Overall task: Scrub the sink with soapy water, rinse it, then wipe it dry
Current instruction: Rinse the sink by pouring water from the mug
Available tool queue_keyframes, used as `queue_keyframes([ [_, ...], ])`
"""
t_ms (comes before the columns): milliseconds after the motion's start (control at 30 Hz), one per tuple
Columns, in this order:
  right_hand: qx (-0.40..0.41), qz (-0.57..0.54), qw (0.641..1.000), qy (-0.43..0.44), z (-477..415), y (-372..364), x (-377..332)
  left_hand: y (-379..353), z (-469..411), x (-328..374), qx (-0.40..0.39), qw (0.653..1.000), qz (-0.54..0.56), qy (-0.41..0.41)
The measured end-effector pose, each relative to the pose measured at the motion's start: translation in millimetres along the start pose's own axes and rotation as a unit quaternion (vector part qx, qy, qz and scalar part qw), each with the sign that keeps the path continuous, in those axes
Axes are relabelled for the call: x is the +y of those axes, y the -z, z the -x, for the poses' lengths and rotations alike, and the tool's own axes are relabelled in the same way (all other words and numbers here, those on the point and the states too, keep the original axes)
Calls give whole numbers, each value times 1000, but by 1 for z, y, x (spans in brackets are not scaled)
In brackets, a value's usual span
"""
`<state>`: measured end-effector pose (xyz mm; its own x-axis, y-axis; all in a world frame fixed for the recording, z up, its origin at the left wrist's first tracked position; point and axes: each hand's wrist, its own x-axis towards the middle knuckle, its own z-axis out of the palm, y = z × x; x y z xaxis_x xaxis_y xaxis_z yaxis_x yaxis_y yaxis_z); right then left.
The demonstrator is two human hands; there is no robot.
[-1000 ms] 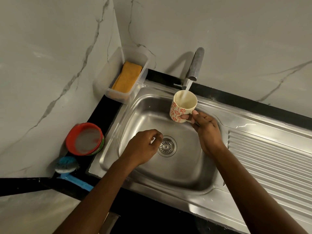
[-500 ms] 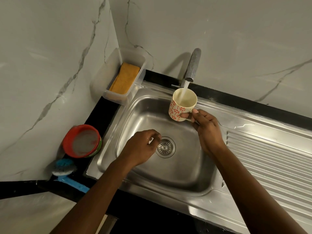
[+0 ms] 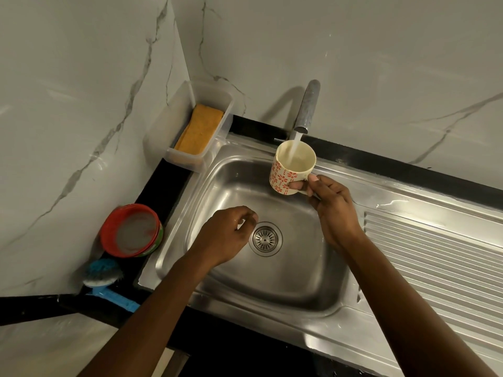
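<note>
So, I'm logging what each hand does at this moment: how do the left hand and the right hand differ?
The right hand grips the patterned mug by its handle; the left hand holds nothing, fingers loosely curled. The right hand is up at the tap, with water running into the mug; the left hand hangs over the basin beside the drain. Both are bare and over the sink.
</note>
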<state>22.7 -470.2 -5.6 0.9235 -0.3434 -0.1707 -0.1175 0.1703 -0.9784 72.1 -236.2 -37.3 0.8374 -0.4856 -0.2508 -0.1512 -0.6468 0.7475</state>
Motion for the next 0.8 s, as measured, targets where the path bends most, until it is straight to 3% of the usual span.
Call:
queue_keyframes([
  [500, -12, -13, 1000, 18, -4, 3, -2, 1, -1, -3, -1, 1000, -3, -6],
  [667, 0, 30, 999, -11, 9, 12, 23, -2, -9, -15, -16, 1000, 4, 22],
  [800, 9, 33, 995, -88, 39, 16, 68, -7, -18, -32, -23, 998, -31, 40],
])
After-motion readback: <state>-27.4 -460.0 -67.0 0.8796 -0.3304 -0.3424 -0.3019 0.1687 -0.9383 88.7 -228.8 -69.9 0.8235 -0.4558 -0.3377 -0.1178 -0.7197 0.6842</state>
